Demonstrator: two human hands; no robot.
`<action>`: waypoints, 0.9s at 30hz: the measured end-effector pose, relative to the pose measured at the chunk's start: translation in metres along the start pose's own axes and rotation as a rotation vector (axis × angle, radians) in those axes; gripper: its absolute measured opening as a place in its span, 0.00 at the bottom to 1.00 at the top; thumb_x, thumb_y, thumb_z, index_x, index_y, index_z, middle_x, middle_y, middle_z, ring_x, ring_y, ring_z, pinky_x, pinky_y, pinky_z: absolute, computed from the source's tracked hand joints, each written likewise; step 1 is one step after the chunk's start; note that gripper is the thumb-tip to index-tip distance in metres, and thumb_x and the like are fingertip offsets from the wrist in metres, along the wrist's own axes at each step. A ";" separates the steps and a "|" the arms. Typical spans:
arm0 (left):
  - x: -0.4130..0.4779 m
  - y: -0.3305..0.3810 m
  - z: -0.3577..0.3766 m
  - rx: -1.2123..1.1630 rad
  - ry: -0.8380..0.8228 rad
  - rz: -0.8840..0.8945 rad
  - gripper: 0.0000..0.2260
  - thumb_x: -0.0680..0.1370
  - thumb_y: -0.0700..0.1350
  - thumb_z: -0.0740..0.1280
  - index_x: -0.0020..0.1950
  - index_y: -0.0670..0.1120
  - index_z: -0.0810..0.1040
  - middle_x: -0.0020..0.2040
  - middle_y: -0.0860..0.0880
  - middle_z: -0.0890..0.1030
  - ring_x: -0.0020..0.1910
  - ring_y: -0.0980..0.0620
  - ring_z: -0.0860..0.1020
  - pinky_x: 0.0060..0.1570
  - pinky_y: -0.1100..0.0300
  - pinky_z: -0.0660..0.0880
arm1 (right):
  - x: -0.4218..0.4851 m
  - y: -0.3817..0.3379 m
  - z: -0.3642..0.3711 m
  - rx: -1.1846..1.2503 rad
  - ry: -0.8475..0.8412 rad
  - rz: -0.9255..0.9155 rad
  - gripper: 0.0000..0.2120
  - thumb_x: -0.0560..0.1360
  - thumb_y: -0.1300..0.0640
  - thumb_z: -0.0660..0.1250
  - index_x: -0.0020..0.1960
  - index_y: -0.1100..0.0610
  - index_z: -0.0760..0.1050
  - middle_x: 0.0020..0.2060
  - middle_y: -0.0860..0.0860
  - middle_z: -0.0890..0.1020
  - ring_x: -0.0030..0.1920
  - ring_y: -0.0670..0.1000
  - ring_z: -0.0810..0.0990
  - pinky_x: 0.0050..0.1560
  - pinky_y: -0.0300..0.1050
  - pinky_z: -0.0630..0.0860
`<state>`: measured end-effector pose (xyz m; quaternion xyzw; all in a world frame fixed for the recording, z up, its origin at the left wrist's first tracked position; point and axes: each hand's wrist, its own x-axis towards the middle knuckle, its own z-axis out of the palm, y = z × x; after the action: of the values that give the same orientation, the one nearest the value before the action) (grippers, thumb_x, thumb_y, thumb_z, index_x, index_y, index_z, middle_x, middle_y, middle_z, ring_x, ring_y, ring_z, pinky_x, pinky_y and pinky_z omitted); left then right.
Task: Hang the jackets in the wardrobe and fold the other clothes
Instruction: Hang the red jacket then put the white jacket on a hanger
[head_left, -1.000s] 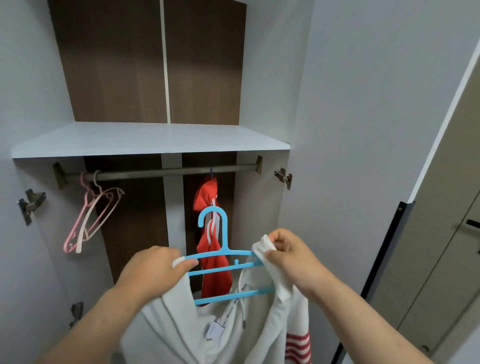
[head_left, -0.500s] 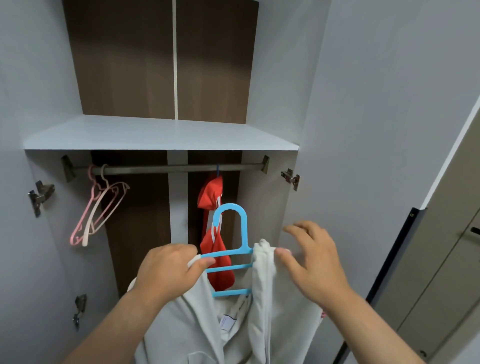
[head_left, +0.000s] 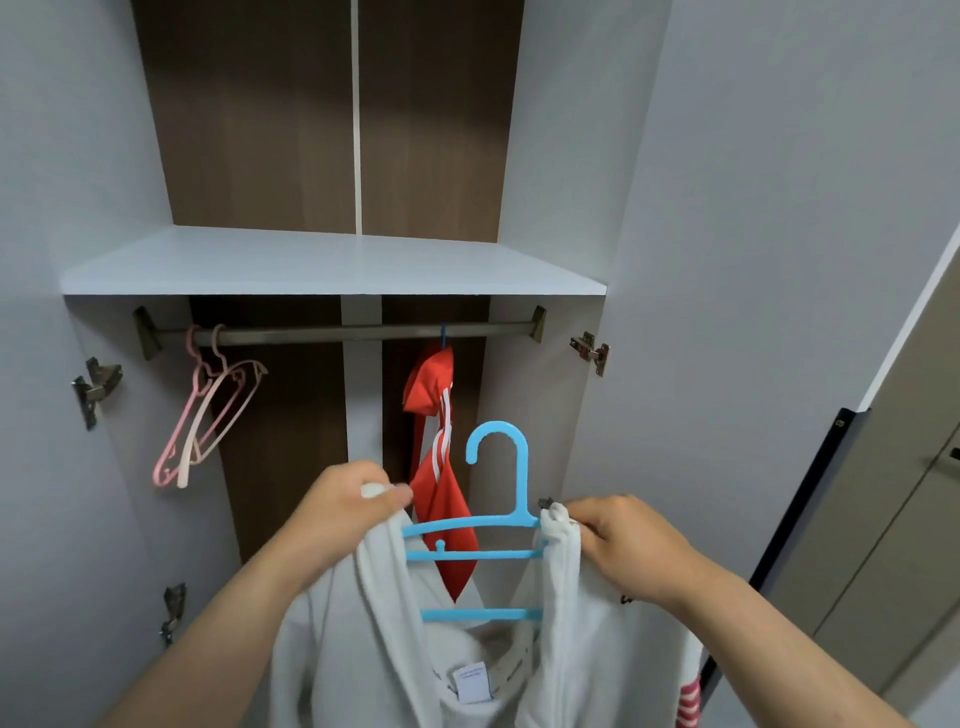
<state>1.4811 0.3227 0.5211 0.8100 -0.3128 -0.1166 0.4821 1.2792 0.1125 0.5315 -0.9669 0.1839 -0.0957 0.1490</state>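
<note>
Right hand (head_left: 628, 545) had moved outward since the prior frame, it and left hand (head_left: 343, 512) each pinching the white jacket (head_left: 363, 649) onto the blue hanger (head_left: 498, 525) (held below the rail (head_left: 337, 332)); a loosely seated shoulder could slip off.

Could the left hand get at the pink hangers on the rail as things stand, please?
Probably not yet: the left hand grips the white jacket on the blue hanger. Nothing stands between it and the pink hangers otherwise.

Rail (head_left: 337, 332) with red jacket (head_left: 439, 499), pink hangers (head_left: 208, 410)
</note>
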 end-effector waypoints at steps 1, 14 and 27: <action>0.003 -0.001 -0.004 -0.104 0.057 -0.042 0.10 0.79 0.49 0.67 0.42 0.45 0.77 0.39 0.45 0.77 0.39 0.49 0.76 0.38 0.58 0.72 | 0.000 0.005 0.002 0.019 -0.008 0.005 0.18 0.82 0.40 0.55 0.37 0.44 0.73 0.30 0.38 0.76 0.31 0.46 0.70 0.40 0.47 0.75; -0.019 0.041 -0.031 -0.944 -0.169 0.116 0.03 0.70 0.44 0.71 0.41 0.45 0.82 0.39 0.43 0.80 0.37 0.48 0.81 0.36 0.56 0.79 | -0.015 0.050 0.061 0.152 0.085 0.243 0.19 0.80 0.38 0.55 0.40 0.47 0.76 0.30 0.46 0.78 0.31 0.45 0.71 0.39 0.47 0.76; -0.038 -0.004 0.014 0.080 -0.107 0.181 0.12 0.74 0.40 0.71 0.40 0.54 0.72 0.40 0.55 0.76 0.39 0.56 0.76 0.38 0.67 0.71 | -0.018 0.009 0.036 0.621 0.437 0.135 0.13 0.80 0.51 0.65 0.44 0.36 0.84 0.29 0.42 0.80 0.31 0.42 0.69 0.34 0.42 0.70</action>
<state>1.4456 0.3376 0.5061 0.7897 -0.4143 -0.1033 0.4405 1.2687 0.1206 0.4926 -0.8181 0.2368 -0.3407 0.3981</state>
